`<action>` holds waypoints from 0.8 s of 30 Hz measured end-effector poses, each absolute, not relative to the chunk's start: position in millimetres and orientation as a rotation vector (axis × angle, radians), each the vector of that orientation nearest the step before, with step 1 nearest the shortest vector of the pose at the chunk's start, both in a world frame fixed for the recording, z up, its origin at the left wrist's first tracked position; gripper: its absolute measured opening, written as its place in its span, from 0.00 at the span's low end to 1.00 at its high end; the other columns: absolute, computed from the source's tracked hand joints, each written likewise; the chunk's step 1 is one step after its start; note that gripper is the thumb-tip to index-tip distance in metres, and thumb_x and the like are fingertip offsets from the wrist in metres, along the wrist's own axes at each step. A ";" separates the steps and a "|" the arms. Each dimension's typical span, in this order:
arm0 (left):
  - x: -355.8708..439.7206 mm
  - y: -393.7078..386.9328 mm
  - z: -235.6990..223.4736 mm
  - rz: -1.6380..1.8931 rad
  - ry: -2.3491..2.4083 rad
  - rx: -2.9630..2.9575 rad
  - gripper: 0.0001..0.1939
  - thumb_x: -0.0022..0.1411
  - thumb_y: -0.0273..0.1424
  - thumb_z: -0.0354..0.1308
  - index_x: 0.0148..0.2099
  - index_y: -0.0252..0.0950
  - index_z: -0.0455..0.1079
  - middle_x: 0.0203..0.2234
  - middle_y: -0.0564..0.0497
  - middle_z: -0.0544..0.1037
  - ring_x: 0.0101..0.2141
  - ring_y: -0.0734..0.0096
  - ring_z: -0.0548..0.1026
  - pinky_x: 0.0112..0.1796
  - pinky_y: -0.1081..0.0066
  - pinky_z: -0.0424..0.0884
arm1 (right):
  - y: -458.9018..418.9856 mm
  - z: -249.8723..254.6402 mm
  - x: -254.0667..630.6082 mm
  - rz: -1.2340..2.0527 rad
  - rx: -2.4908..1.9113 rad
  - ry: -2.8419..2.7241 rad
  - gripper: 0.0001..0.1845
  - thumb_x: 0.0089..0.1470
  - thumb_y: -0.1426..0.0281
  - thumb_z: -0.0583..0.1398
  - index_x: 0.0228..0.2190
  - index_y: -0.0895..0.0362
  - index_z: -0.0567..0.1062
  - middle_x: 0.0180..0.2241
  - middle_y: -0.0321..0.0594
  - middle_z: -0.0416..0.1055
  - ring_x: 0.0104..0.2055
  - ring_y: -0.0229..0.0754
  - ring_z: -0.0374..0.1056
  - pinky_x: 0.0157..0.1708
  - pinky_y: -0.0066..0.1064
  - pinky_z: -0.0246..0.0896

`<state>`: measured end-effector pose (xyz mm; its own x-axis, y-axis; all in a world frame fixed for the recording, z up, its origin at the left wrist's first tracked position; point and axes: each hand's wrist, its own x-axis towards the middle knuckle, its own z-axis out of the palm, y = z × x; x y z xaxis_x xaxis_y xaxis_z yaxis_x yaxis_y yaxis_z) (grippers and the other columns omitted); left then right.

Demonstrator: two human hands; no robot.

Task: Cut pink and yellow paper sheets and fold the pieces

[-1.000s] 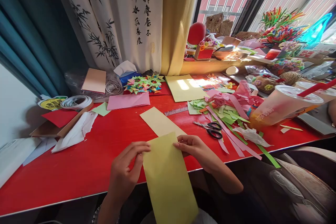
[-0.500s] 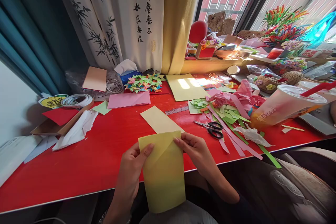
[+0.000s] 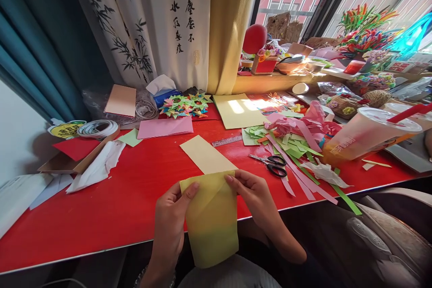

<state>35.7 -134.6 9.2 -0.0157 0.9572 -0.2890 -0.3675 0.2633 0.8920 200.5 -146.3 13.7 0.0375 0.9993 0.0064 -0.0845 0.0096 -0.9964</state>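
Note:
A yellow-green sheet of paper is held upright over the near edge of the red table. Its lower end is bent up towards its top edge. My left hand pinches the sheet's top left corner. My right hand pinches the top right corner, thumb behind the paper. Just beyond the sheet a pale yellow strip of paper lies flat on the table.
Black-handled scissors and a clear ruler lie right of centre, beside a heap of pink and green paper strips. A plastic cup with a red straw stands at the right. Folded paper stars, a pink sheet and a cardboard box sit behind and left.
The long hanging sheet has been folded up from the bottom, so it now looks about half as long. Both hands have stayed at its top corners.

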 end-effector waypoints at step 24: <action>33.6 -134.0 5.9 1.215 1.068 0.704 0.12 0.44 0.35 0.70 0.25 0.34 0.72 0.22 0.55 0.75 0.26 0.76 0.72 0.27 0.79 0.69 | -144.4 4.2 207.9 1.229 -1.131 -1.143 0.15 0.56 0.59 0.58 0.33 0.58 0.77 0.26 0.37 0.67 0.29 0.36 0.60 0.27 0.27 0.55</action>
